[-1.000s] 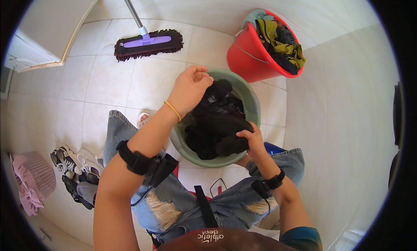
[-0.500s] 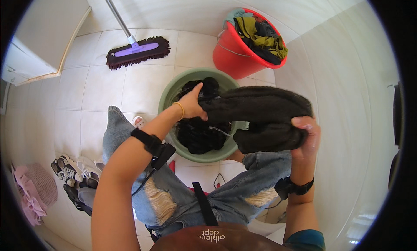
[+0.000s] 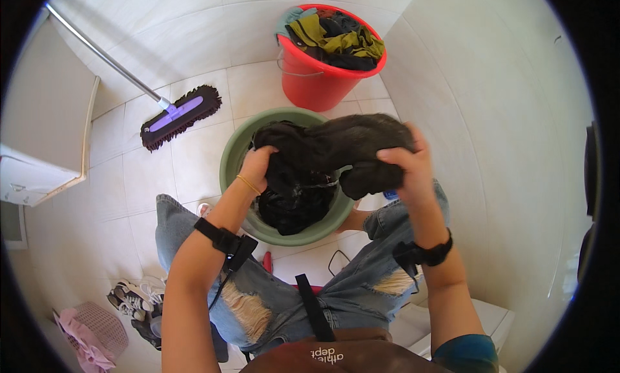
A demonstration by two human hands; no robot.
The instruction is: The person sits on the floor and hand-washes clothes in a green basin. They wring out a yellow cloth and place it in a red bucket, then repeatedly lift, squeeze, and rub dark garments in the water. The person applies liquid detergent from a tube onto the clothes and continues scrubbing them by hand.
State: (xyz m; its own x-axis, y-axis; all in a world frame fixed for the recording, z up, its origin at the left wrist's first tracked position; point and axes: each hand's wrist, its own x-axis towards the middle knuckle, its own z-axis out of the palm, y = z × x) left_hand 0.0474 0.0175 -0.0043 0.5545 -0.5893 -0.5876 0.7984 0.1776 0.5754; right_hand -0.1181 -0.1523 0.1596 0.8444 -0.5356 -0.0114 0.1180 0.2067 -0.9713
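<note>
A wet black garment (image 3: 349, 137) stretches between my two hands over a green basin (image 3: 227, 173) on the floor. My right hand (image 3: 412, 163) grips its folded end, lifted past the basin's right rim. At the basin's left side, my left hand (image 3: 259, 166) is closed on the other end of the cloth. Beneath it, more dark, wet cloth (image 3: 294, 208) lies in the basin, and a thin trickle of water shows near the middle. Which piece of clothing the garment is I cannot make out.
Behind the basin stands a red bucket (image 3: 316, 82) heaped with clothes. A mop (image 3: 181, 117) with a purple head leans at the far left. Several shoes (image 3: 132, 302) and a pink basket (image 3: 106, 328) are at the lower left. A wall (image 3: 491, 147) rises on the right.
My left hand, spread over the cloth before, has closed on the garment at the basin's left. My right hand has come inward and up with its end. The view has shifted.
</note>
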